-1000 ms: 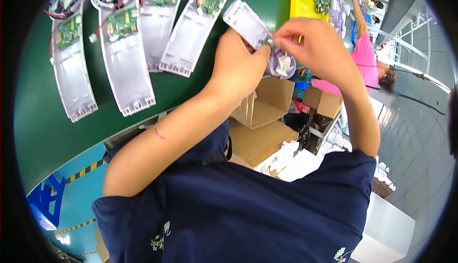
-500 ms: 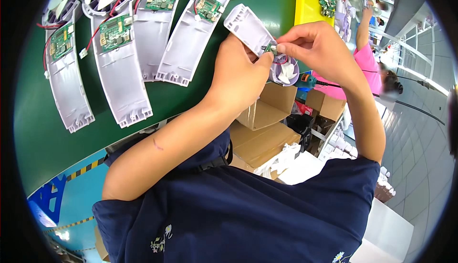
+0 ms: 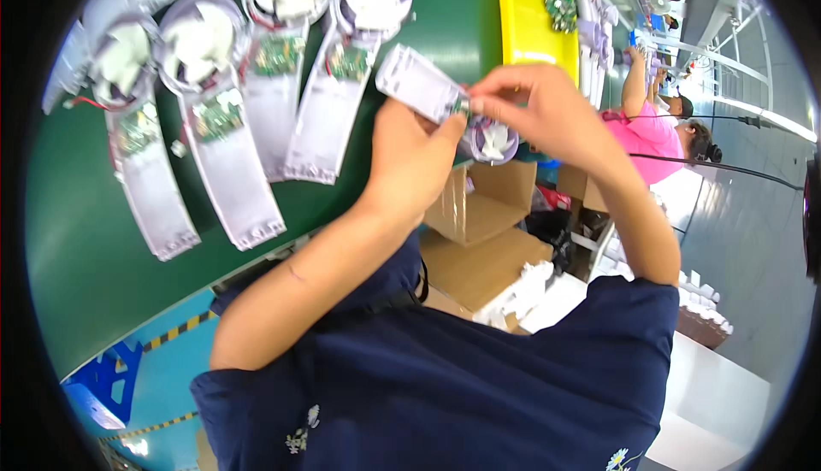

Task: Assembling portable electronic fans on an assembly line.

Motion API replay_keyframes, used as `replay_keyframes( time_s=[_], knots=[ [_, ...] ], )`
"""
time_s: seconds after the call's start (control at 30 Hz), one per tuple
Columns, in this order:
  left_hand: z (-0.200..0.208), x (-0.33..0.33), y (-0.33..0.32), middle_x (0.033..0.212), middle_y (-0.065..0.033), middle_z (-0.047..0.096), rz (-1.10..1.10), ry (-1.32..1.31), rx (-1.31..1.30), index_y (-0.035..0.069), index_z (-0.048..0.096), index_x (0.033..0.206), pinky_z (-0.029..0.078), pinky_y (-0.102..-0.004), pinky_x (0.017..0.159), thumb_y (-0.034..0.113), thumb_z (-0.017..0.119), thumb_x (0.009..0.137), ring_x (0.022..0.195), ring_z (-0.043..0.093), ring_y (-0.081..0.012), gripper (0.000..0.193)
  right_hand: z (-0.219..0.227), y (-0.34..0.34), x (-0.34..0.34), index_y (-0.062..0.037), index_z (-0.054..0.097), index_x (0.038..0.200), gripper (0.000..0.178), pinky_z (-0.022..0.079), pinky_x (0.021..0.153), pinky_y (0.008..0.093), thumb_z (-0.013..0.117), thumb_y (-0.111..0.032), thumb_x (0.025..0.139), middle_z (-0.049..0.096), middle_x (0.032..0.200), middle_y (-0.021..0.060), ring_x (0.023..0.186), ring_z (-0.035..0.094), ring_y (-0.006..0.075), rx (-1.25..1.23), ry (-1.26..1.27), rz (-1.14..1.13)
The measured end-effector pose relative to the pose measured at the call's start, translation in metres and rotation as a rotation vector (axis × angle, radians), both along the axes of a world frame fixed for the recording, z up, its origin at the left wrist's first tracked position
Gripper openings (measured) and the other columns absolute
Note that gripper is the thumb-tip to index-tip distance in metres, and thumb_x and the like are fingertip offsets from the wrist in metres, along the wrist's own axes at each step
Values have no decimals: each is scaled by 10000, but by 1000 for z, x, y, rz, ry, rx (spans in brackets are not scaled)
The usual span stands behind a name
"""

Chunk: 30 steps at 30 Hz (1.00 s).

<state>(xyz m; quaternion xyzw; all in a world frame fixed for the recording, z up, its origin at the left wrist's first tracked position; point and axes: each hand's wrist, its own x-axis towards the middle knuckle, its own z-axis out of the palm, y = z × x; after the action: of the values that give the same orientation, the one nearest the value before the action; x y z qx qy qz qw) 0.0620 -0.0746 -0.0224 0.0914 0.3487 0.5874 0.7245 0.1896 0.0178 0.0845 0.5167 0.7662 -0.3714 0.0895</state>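
My left hand (image 3: 409,161) is closed round a pale lavender handheld-fan housing (image 3: 417,79), held tilted near the table's edge. Its thumb presses by a small green circuit board (image 3: 461,108). At the housing's lower right end is a round ring with a white fan blade (image 3: 493,141) inside. My right hand (image 3: 547,116) reaches in from the right, thumb and forefinger pinched together at the board. What sits between those fingertips is too small and blurred to make out.
Several similar housings with boards, fans and red wires, one of them a fan housing (image 3: 227,159), lie on the green table (image 3: 85,300). A yellow tray (image 3: 523,22) holds circuit boards (image 3: 560,5). Cardboard boxes (image 3: 487,261) stand below the edge. A person in pink (image 3: 646,133) works at right.
The view has shifted, so the housings on the table appear lower and more of them show. Both hands stay at the board on the held housing, the right still pinching.
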Motion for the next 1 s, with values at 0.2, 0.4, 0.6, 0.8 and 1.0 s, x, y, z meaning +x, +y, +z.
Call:
replay_keyframes(
  time_s=[0.2,0.4,0.6,0.8,1.0],
  knots=[
    [12,6,-7,1328,-143,647,66,-79,-71,-56,533,1321,486,-312,1027,-104,619,933,1170,622,-160,400,-2,-55,31,-63,538,1430,748,521,961,441,826,-401,828,643,1309,192,1150,636,374,439,-171,135],
    [22,-29,-69,1340,-148,648,-402,-125,-45,-51,540,1386,444,-347,1121,58,663,985,1318,576,-226,434,-2,-11,38,-107,538,1438,644,472,1059,436,784,-163,845,583,1403,157,1259,571,380,484,-102,376],
    [49,-76,-83,1068,-118,720,-102,710,393,-19,651,1167,579,-308,835,-68,685,912,937,722,-190,262,-12,56,18,-176,550,1436,638,432,1074,452,690,-26,831,520,1489,94,1332,527,330,900,-272,685],
    [48,-112,-45,1121,-118,616,293,1711,538,44,647,1240,443,-419,842,-36,780,785,996,580,-322,481,-2,-7,-74,-103,677,1248,368,554,715,361,743,-131,887,715,1090,71,800,697,209,437,448,317],
    [49,-108,-24,1186,-65,622,66,1997,435,69,635,1211,374,-436,926,130,808,794,1109,562,-269,455,-35,1,-88,-9,737,1031,113,491,639,207,742,-72,937,727,872,0,759,623,17,163,590,60]
  ],
)
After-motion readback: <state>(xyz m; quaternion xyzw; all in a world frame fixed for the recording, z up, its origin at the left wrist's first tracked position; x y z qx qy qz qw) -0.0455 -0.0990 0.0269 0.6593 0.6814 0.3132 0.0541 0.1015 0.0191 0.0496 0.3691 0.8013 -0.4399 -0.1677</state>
